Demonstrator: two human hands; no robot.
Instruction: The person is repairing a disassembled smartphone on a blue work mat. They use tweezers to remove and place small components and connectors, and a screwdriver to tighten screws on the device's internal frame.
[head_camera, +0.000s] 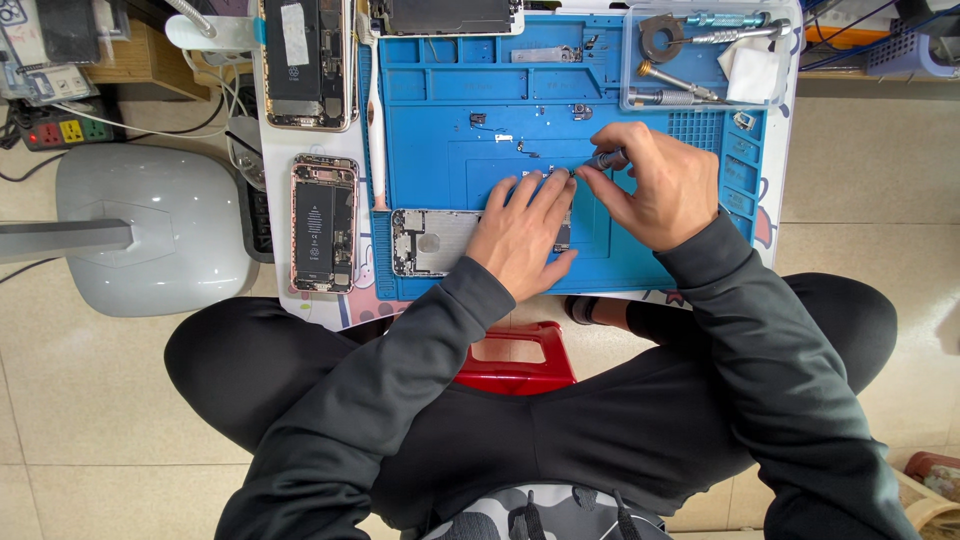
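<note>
An opened phone chassis (432, 241) lies on the blue repair mat (470, 150), its right part covered by my left hand (522, 235), which presses flat on it with fingers spread. My right hand (655, 185) grips a small grey screwdriver (603, 158), tip pointing left and down toward the phone's upper right edge, just beside my left fingertips. Tiny screws and small parts (580, 111) are scattered on the mat above the hands.
Two more opened phones lie left of the mat, one (323, 222) near, one (308, 62) farther. A clear tray (700, 55) of tools sits at top right. A white spudger (376, 120) lies along the mat's left edge. A grey lamp base (150, 230) stands left, a red stool (517, 358) below.
</note>
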